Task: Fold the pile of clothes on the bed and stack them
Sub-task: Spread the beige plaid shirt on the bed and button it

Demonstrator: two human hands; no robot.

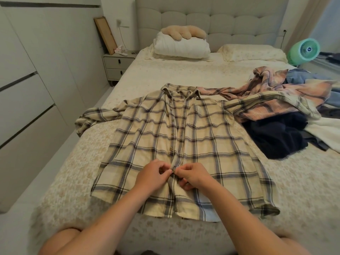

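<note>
White wardrobe wall (27,85), grey 2-drawer nightstand (117,66), tufted headboard (220,19), green fan (305,50).

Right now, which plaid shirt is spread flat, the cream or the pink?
The cream plaid shirt, laid front-up in the middle of the bed, both hands pinching its button placket. The pink plaid shirt lies crumpled on the pile at the right.

This is a bedroom in a home. A wide bed (303,181) with a pale patterned cover fills the middle, backed by a padded, tufted headboard (230,21). A white pillow (182,46) lies at its head with a plush toy (184,33) on top. A two-drawer nightstand (116,66) stands beside the bed (a lamp and small items on it), flat white wardrobe fronts (27,70) line one wall, and a green fan (306,50) sits on the other side. Loose clothes (276,111) lie heaped on the cover.
</note>
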